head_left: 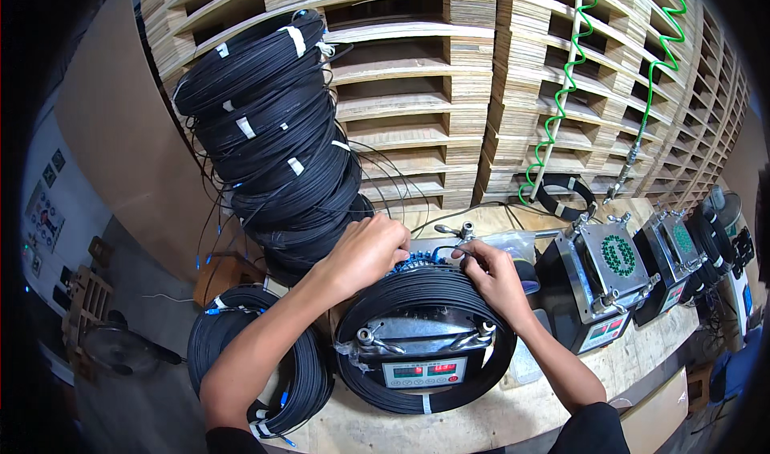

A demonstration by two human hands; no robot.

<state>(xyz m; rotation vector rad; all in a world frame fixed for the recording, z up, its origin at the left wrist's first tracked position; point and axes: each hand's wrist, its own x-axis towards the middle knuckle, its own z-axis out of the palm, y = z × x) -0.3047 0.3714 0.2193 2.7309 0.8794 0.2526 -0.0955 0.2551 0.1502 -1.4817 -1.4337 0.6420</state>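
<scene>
A coil of black cable [427,403] lies around a metal bench machine [425,331] with a lit display panel. Blue cable connectors [415,261] stand in a row at the machine's far side. My left hand [367,249] is closed at the left end of this row; its fingertips are turned away, so what they hold is hidden. At the right end, my right hand [491,273] pinches a thin black cable near a blue connector. Both forearms reach over the coil's sides.
Left of the machine lies another coil of black cable [313,374] with blue connectors. Behind it rises a tall stack of tied cable coils [273,133]. Similar machines [601,277] stand to the right. Wooden pallets [409,77] and green spiral hoses [567,85] are at the back.
</scene>
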